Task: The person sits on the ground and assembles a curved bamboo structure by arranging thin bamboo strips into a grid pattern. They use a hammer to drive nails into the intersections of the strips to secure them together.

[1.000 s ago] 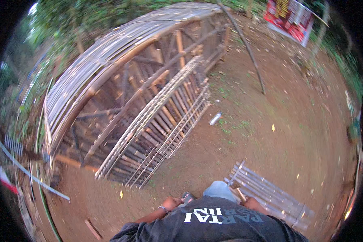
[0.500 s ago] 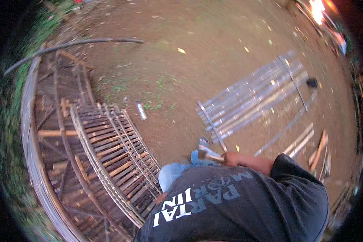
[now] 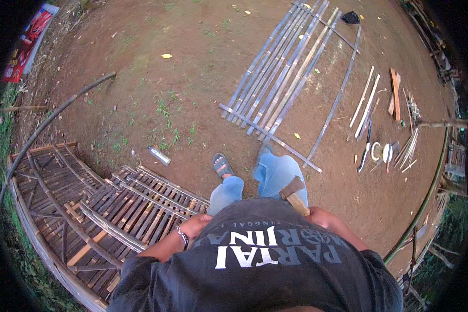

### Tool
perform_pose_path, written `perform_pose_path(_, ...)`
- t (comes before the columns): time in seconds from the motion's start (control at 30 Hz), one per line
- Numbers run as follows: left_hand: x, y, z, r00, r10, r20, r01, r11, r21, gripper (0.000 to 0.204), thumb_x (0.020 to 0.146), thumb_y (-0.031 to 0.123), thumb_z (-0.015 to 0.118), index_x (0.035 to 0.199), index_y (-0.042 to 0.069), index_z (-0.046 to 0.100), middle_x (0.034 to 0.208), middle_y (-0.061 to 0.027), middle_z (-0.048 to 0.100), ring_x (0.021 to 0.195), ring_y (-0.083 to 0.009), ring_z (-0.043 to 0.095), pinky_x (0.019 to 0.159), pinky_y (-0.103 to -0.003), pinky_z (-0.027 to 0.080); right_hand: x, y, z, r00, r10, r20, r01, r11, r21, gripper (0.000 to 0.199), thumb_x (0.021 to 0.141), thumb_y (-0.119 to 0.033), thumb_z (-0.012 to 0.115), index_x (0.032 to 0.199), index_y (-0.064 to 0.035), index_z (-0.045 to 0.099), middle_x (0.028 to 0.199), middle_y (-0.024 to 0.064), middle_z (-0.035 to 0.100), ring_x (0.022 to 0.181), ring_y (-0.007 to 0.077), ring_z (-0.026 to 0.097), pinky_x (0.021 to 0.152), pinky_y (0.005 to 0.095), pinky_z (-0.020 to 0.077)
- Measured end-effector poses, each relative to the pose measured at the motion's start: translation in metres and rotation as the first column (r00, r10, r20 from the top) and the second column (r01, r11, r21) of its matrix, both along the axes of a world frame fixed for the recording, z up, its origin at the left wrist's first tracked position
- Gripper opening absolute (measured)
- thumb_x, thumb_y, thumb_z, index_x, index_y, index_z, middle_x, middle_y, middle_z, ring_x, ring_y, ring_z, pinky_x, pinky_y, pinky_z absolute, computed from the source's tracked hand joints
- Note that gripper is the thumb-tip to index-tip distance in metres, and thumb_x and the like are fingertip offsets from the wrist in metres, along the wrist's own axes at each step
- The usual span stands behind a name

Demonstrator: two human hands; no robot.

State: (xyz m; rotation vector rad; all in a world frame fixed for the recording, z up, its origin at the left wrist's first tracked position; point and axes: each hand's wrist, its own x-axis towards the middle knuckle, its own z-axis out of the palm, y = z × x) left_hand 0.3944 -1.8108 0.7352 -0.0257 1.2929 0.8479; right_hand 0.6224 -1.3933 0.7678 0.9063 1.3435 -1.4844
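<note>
My right hand (image 3: pixel 320 217) is closed round the wooden handle of a hatchet (image 3: pixel 294 195), beside my right thigh. Its brownish metal head points away from me, over the blue jeans. My left hand (image 3: pixel 195 226), below a bracelet on the wrist, is by my left hip at the edge of my dark shirt. Its fingers look curled, and what they hold, if anything, is hidden. Just beyond that hand lies a slatted bamboo panel (image 3: pixel 156 192). Ahead on the ground is a frame of long bamboo strips (image 3: pixel 281 67) with crosspieces at both ends.
A plastic bottle (image 3: pixel 159 155) lies on the dirt left of my sandalled feet. A curved pole (image 3: pixel 62 112) arches over the left side. To the right lie loose wood pieces (image 3: pixel 395 96), a roll of tape (image 3: pixel 387 152) and thin sticks (image 3: pixel 411 148). A black bag (image 3: pixel 350 17) rests beyond the frame.
The view has swung right and become sharper. My left hand and forearm have come into clear sight. My right hand still grips the hatchet, now nearer my thigh with its head raised.
</note>
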Motion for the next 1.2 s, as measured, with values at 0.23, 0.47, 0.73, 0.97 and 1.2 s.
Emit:
perform_pose_path(0.23, 0.013, 0.017, -0.029, 1.0, 0.023, -0.017, -0.022, 1.0, 0.014, 0.02, 0.099, 0.018, 0.06, 0.096, 0.002, 0.072, 0.088, -0.0012, 0.073, 0.074, -0.0097, 0.066, 0.071, -0.027, 0.053, 0.065, 0.005, 0.014, 0.983, -0.001, -0.182, 0.027, 0.99, 0.141, 0.036, 0.091, -0.023, 0.066, 0.115, 0.0038, 0.068, 0.103, 0.0089, 0.074, 0.086, 0.0188, 0.067, 0.08, 0.0354, 0.0537)
perform_pose_path(0.47, 0.108, 0.083, -0.038, 0.991, -0.097, -0.093, 0.098, 0.995, 0.011, 0.02, 0.097, 0.017, 0.06, 0.09, 0.001, 0.069, 0.074, -0.006, 0.068, 0.072, -0.012, 0.058, 0.072, -0.036, 0.05, 0.079, 0.083, 0.006, 0.923, -0.315, 0.22, 0.333, 0.941, -0.052, 0.03, 0.095, -0.02, 0.064, 0.114, 0.0033, 0.068, 0.107, 0.0093, 0.073, 0.09, 0.0184, 0.065, 0.083, 0.0356, 0.0515)
perform_pose_path(0.73, 0.07, 0.175, -0.211, 0.832, -0.178, -0.526, 0.146, 0.984, -0.103, 0.04, 0.1, 0.036, 0.059, 0.084, 0.001, 0.067, 0.071, -0.0181, 0.062, 0.064, -0.0244, 0.058, 0.064, -0.04, 0.046, 0.046, 0.145, -0.208, 0.957, -0.276, 0.088, 0.277, 0.961, -0.004, 0.016, 0.09, -0.01, 0.063, 0.105, -0.0031, 0.064, 0.088, 0.0056, 0.066, 0.071, 0.0167, 0.063, 0.065, 0.0333, 0.0518)
perform_pose_path(0.97, 0.026, 0.3, -0.606, 0.69, 0.366, -0.625, -0.605, 0.766, -0.219, 0.041, 0.095, 0.036, 0.061, 0.109, -0.001, 0.072, 0.102, -0.0162, 0.074, 0.093, -0.0281, 0.069, 0.091, -0.042, 0.051, -0.168, 0.185, -0.531, 0.893, -0.175, -0.415, 0.305, 0.913, 0.27, 0.004, 0.09, -0.008, 0.059, 0.093, -0.0047, 0.06, 0.074, 0.004, 0.061, 0.062, 0.016, 0.06, 0.056, 0.0333, 0.0484)
perform_pose_path(1.2, 0.02, 0.329, -0.744, 0.439, 0.46, -0.772, -0.821, 0.554, -0.137, 0.035, 0.092, 0.033, 0.065, 0.104, 0.001, 0.073, 0.098, -0.0197, 0.074, 0.092, -0.0344, 0.071, 0.083, -0.043, 0.052, -0.292, 0.19, -0.744, 0.902, -0.001, -0.432, 0.293, 0.736, 0.61, 0.026, 0.086, -0.021, 0.069, 0.101, 0.0003, 0.068, 0.088, 0.0185, 0.07, 0.078, 0.029, 0.07, 0.067, 0.0422, 0.0545)
